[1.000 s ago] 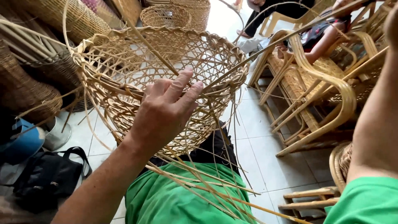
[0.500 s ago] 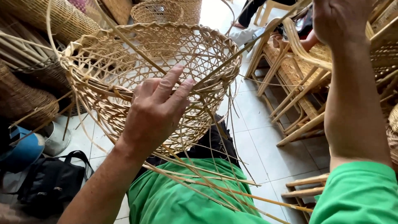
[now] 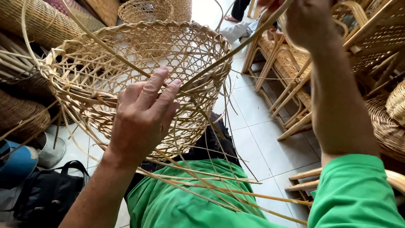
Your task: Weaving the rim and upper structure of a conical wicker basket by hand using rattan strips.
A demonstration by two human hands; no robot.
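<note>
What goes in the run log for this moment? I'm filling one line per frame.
left hand: pressed on open-weave basket wall | right hand: raised, gripping long cane strip | strip end: at left fingertips

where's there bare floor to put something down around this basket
The clearest bare patch is the tiled floor between the open-weave basket and the rattan chair frames. To the left it is crowded: a black bag, stacked woven baskets. Loose cane strips trail across the lap. The left hand presses the basket; the right hand pulls a strip up.
</note>
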